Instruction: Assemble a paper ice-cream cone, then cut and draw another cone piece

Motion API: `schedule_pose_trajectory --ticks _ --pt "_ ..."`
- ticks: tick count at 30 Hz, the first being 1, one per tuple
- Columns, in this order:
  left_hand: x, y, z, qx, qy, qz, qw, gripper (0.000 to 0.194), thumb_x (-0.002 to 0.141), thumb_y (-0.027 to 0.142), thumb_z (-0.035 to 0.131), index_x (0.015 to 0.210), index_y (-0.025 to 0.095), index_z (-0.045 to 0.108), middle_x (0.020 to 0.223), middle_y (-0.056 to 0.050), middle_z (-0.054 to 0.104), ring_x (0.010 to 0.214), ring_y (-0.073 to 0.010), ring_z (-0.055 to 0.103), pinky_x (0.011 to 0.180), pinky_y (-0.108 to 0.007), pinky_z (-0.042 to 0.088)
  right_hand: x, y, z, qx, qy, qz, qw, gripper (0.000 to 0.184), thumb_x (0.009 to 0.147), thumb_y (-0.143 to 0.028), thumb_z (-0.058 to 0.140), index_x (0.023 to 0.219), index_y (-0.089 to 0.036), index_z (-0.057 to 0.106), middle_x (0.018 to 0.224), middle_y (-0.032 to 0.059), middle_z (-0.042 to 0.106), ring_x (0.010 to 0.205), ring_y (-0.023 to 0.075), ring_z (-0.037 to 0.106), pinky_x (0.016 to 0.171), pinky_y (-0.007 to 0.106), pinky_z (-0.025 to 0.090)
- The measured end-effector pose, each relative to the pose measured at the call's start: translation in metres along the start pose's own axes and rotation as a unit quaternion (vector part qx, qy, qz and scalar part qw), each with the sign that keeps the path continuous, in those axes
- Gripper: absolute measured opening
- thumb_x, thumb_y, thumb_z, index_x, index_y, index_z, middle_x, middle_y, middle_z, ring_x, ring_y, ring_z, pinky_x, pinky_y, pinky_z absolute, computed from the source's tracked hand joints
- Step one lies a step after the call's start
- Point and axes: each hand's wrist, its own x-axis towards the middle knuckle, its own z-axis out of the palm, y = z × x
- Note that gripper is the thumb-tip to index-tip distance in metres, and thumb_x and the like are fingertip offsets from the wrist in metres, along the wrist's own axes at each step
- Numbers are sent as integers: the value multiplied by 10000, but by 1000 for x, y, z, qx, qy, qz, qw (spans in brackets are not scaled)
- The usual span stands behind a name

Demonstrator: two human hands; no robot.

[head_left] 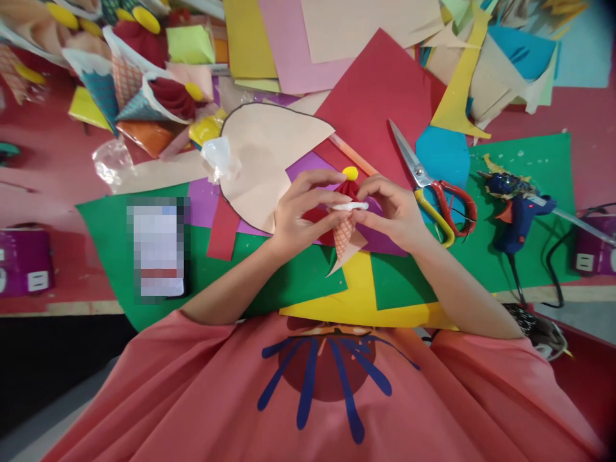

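Both the left hand (294, 215) at nine o'clock and the right hand (397, 208) at three are pinching the cone (343, 237) between them at its white rim (350, 206), apparently steadying it, scissors (419, 172) lying at two.

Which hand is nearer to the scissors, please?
The right. The right hand holds one side of the checked cone, with the scissors just beyond it; the left hand is farther away, at the cone's left side.
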Motion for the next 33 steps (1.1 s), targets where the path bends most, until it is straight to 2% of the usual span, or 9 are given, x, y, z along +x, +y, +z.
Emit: schedule_pose_trajectory --ticks 5,12,18,20,27,33 --pt "1 0 1 30 34 41 998 180 821 252 716 994 275 668 1062 5 662 990 -144 660 827 -301 571 0 -1 -1 -20 -6 -20 1000 123 840 -337 658 893 -228 638 899 7 626 887 139 595 836 310 482" --pt "2 -1 -2 68 25 60 996 182 835 281 699 1015 300 673 1094 4 670 992 -154 661 837 -317 550 1 -3 -1 -56 -2 -46 997 91 851 -305 648 873 -218 642 878 7 641 874 138 608 827 312 491" --pt "3 0 -3 104 24 100 989 176 838 242 696 1008 281 671 992 2 694 880 -132 658 754 -291 547 1 -8 0 -86 -6 -46 995 97 850 -306 653 862 -210 646 869 10 650 856 136 615 795 300 503" --pt "3 1 -3 95 16 92 991 154 845 254 687 997 272 670 985 -1 695 879 -139 658 769 -308 540 1 -8 1 -93 -6 -52 994 101 851 -305 653 861 -205 649 872 13 654 856 134 619 791 296 503" --pt "3 1 -2 15 -19 -2 1000 125 852 343 669 939 258 642 1061 -17 666 1022 -169 636 872 -348 533 1 -7 1 -125 -5 -49 991 131 853 -344 648 869 -215 664 891 17 681 874 153 632 811 321 501" --pt "4 3 -2 51 -46 -11 998 180 844 365 675 915 226 586 1067 -33 662 1017 -181 633 856 -353 532 1 -5 0 -137 -12 -70 988 84 826 -265 661 888 -209 657 905 22 687 892 162 639 818 325 504"
